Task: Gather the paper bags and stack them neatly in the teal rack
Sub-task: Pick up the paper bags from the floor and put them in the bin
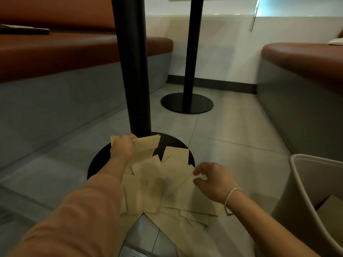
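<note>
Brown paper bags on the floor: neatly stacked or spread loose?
Spread loose. The flat brown paper bags fan out overlapping across the grey floor tiles and the black round table base, corners at different angles.

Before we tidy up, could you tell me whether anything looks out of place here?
Yes: paper bags lie scattered on the floor, overlapping askew across the black table base. The left hand grips a few.
</note>
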`<state>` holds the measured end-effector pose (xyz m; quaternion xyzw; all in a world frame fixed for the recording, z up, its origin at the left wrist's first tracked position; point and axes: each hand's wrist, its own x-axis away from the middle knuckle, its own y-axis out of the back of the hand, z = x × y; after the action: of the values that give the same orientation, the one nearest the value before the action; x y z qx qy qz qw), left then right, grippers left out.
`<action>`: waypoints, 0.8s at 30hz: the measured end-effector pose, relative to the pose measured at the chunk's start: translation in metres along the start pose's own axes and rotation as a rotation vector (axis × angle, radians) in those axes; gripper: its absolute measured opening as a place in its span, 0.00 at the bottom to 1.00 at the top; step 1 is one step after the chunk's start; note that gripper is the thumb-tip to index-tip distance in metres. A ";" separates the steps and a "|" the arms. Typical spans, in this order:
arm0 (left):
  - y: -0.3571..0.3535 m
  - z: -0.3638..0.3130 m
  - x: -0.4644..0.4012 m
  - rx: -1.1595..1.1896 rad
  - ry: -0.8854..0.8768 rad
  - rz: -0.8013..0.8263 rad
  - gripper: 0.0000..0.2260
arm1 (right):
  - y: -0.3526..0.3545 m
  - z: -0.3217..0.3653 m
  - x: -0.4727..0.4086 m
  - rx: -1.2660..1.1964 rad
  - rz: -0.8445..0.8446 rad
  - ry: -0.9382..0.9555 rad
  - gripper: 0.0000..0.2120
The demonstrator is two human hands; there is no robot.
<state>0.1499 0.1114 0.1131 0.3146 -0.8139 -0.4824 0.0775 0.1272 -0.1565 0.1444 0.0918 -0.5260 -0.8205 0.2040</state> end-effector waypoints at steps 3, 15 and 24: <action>0.006 -0.005 0.011 0.031 -0.004 -0.087 0.12 | 0.002 0.005 0.005 -0.014 0.000 0.017 0.11; 0.113 -0.075 0.056 0.417 -0.243 -0.136 0.05 | 0.074 0.042 0.028 -0.150 -0.305 0.004 0.32; 0.158 -0.161 0.126 0.612 -0.441 0.101 0.06 | 0.164 0.047 0.075 -0.165 -0.575 0.023 0.25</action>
<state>0.0508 -0.0280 0.3065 0.1711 -0.9319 -0.2686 -0.1736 0.0819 -0.2096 0.3174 0.2295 -0.4075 -0.8836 -0.0242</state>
